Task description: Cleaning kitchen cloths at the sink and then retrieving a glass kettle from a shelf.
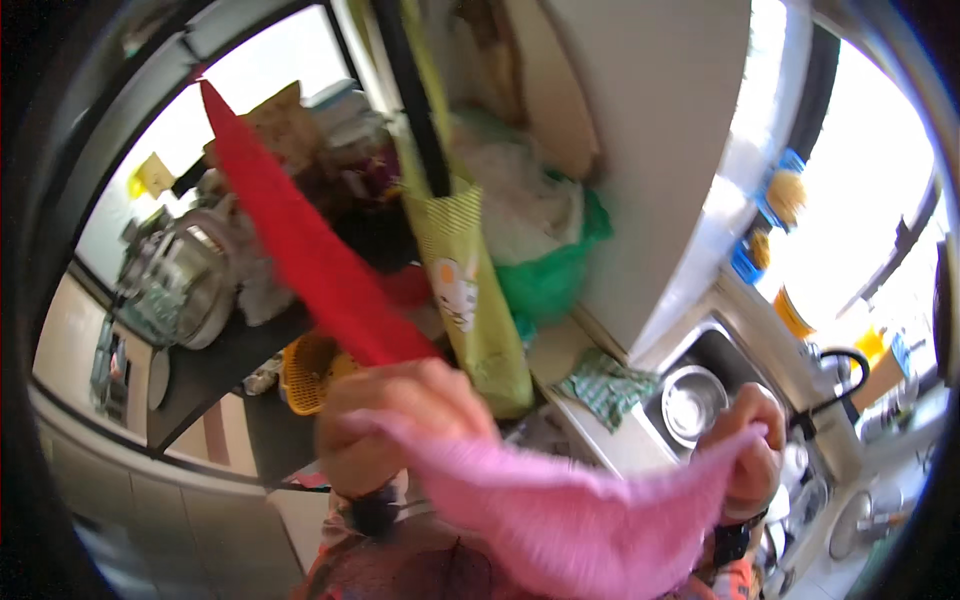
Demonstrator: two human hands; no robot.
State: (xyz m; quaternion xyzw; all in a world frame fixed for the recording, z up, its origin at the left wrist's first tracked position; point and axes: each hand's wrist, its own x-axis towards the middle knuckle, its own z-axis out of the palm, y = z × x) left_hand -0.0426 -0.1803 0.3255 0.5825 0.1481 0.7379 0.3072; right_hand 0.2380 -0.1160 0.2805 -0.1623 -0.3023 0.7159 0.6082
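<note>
Between my two hands a pink cloth (pixel 577 510) hangs in a sagging curve, blurred by motion. My left hand (pixel 409 424) is closed on its left corner, and my right hand (pixel 750 450) grips the opposite corner. A long red cloth strip or band (pixel 307 240) runs from behind my left hand up to the upper left; whether that hand also holds it, I cannot tell. Beyond my left hand hangs a yellow-green bag (pixel 465 300) with a printed figure. A green checked cloth (pixel 609 386) lies on the counter edge between the hands and the sink.
A steel basin (pixel 694 405) sits in the sink (pixel 712 345), beside a black faucet (pixel 862 367). A green plastic bag (pixel 551 289) stands behind the hanging bag. On the left are a yellow basket (pixel 300 375) and a dark shelf (pixel 217 360) with glassware. Dishes crowd the lower right.
</note>
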